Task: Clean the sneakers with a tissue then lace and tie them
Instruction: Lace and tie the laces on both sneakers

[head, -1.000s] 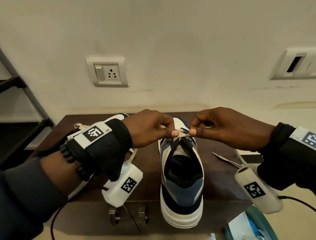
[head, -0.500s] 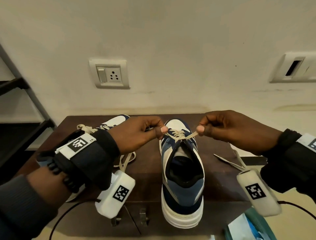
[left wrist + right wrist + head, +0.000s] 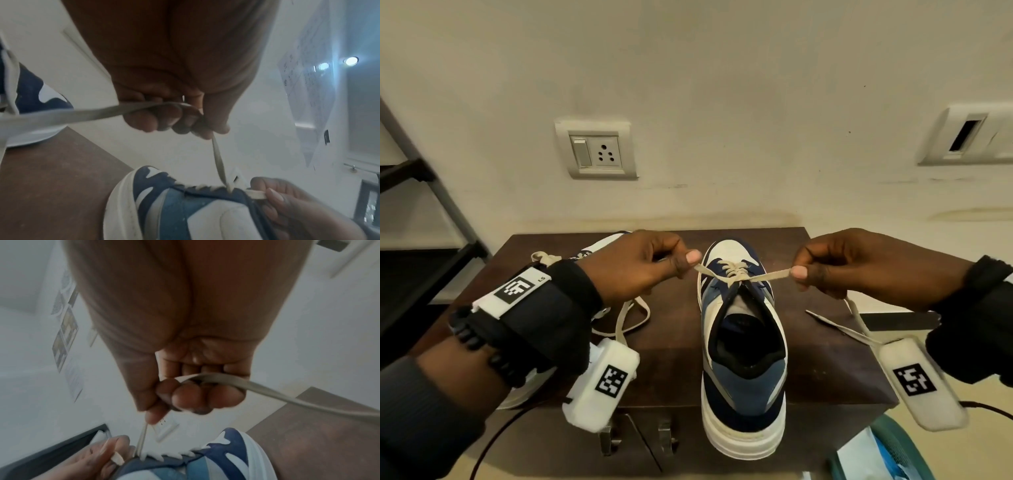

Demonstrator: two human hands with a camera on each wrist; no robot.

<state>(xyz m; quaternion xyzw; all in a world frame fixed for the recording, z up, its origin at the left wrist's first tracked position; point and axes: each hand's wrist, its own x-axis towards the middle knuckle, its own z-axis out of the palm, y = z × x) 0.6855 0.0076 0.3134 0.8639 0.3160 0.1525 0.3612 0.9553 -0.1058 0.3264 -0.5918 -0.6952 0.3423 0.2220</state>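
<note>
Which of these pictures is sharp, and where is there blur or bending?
Head view: sharp, the sneaker crisp, the wall socket bent by the wide lens. Left wrist view: soft and hazy, two ceiling lights glaring. Right wrist view: blurred, the right hand dim against a bright wall.

Second blue-and-white sneaker: largely hidden behind the left hand and its black wrist strap. Teal container holding white tissue: cut off by the lower edge. Wall papers in the left wrist view: too blurred to read.
</note>
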